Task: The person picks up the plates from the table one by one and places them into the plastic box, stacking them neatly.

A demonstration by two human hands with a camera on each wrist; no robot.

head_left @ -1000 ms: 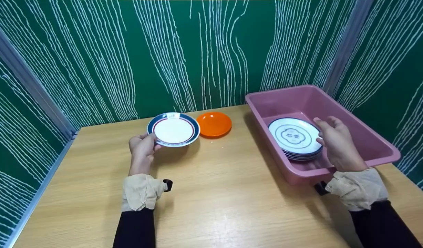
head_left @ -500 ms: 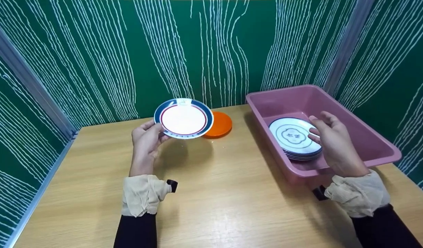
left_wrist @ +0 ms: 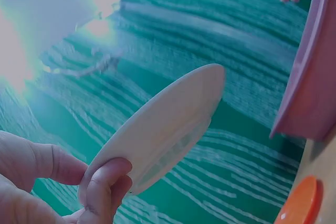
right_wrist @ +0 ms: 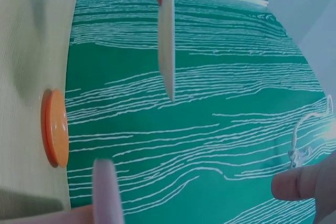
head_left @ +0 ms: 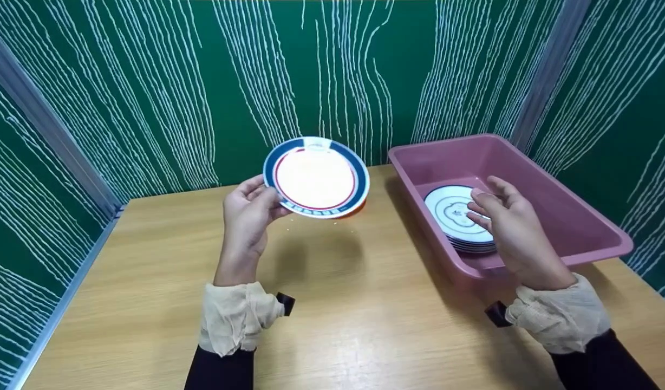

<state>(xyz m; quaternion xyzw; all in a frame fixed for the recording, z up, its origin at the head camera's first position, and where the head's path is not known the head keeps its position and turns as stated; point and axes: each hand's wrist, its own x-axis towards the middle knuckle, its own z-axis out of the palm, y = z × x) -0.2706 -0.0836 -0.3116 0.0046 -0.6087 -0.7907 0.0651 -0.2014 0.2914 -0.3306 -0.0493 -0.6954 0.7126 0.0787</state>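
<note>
My left hand (head_left: 247, 216) pinches the lower left rim of a white plate (head_left: 316, 177) with a blue band and a red ring, thumb on top and fingers beneath. The plate hangs above the table, tilted, its pale underside showing in the left wrist view. Behind it, an orange plate (right_wrist: 56, 128) is almost wholly hidden in the head view. Over the near part of the pink basin (head_left: 457, 266), my right hand (head_left: 519, 233) hovers with fingers spread and nothing held. Below it in the basin lies a stack of white plates (head_left: 452, 214) with blue patterning.
The wooden table (head_left: 332, 325) carries the basin at its right side. Green panels (head_left: 354, 70) with white wavy lines stand behind and at both sides, joined by grey corner posts.
My left hand has raised the blue-banded plate and carried it rightward, tilting it and covering most of the orange plate. My right hand has shifted slightly left.
</note>
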